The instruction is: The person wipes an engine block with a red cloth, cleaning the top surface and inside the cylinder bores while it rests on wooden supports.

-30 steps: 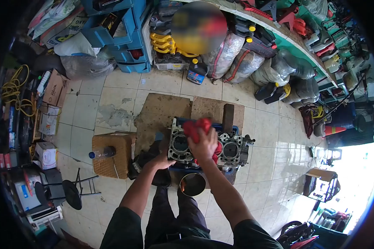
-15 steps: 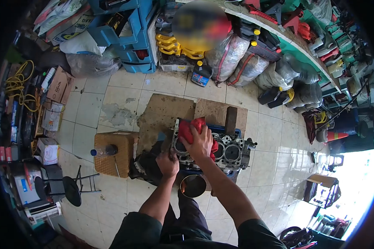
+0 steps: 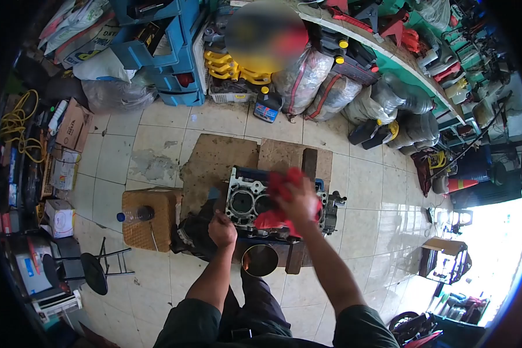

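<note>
A metal engine block (image 3: 243,200) with round cylinder bores lies on cardboard (image 3: 220,153) on the tiled floor. My right hand (image 3: 300,204), blurred by motion, presses a red cloth (image 3: 285,184) on the block's top, over its middle and right part. Part of the cloth hangs toward the near edge. My left hand (image 3: 221,229) is closed at the block's near left corner, beside a dark bundle (image 3: 197,232); what its fingers hold is too small to tell. A round metal container (image 3: 260,260) stands just below the block.
A woven stool (image 3: 139,232) with a plastic bottle (image 3: 138,214) stands left of the block. Farther left is a black folding stool (image 3: 94,274). Blue drawers (image 3: 180,75), stuffed sacks (image 3: 304,75) and a blue-labelled jug (image 3: 267,105) line the far side.
My right hand has moved rightward over the block with the red cloth, uncovering the left bores. My left hand stays by the left corner. The whole view has shifted slightly.
</note>
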Motion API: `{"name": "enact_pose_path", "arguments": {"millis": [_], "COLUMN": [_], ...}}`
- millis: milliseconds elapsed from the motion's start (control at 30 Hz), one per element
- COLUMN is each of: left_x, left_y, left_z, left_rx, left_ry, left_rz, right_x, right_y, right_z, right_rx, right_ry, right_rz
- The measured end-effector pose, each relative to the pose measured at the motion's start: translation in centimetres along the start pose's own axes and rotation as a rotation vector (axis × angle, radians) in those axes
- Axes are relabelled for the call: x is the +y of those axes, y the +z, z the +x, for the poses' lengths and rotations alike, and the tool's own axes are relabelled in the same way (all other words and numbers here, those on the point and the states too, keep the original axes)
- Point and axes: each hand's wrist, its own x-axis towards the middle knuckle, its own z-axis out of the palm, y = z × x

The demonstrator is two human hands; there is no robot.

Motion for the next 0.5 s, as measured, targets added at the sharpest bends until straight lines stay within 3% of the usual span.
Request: {"name": "enact_pose_path", "arguments": {"millis": [100,133,200,267,300,367,400,433,500], "left_x": [-0.3,-0.3,0.1,0.0,-0.6,-1.0,-0.9,-0.6,0.3], "left_y": [0.1,0.1,-0.1,0.0,0.5,0.7,0.7,0.6,0.0], "left_z": [0.0,0.0,-0.4,0.3,0.2,-0.2,-0.1,-0.1,-0.4], "left_rx": [-0.027,-0.056,-0.062,-0.052,-0.011,0.027,0.02,0.012,0.024], "left_ry": [-0.045,-0.074,-0.095,-0.107,-0.081,-0.064,-0.086,-0.108,-0.116], "left_rz": [0.018,0.049,0.069,0.091,0.07,0.054,0.029,0.003,0.001], "right_x": [4.0,3.6,1.5,-3.6,-7.0,-11.8,-14.5,-15.2,-15.3], "right_y": [-6.1,-6.2,-5.4,-4.0,-3.5,1.1,1.2,2.2,4.5], "right_z": [-0.6,-0.5,0.2,1.8,2.8,3.7,4.9,4.9,4.1], "right_rx": [-0.088,-0.088,0.066,0.218,0.131,0.158,-0.107,-0.109,-0.26], "right_ry": [0.298,0.299,0.371,0.296,0.297,-0.015,0.002,-0.004,-0.213], "right_rz": [-0.051,-0.057,-0.138,0.099,0.171,0.099,0.18,0.18,0.046]}}
